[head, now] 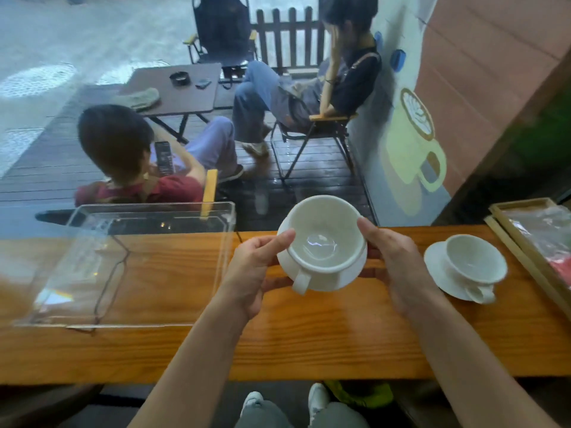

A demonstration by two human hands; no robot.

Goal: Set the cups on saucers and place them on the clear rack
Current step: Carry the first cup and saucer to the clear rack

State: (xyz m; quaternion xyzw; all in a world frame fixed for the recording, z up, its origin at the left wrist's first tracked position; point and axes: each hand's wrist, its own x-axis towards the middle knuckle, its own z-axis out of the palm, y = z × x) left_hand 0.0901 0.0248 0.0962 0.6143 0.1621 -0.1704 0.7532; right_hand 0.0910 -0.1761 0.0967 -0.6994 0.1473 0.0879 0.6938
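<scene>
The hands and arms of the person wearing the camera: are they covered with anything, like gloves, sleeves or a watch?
No. The left hand and right hand are both bare, with no gloves, and no rings or watch show. Both forearms are uncovered as far down as the picture shows; no sleeve edge comes into view. Nails look short and unpainted.

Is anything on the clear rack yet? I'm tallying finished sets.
No, the clear rack holds no cup; one set is in both hands, the other sits on the counter.
</scene>
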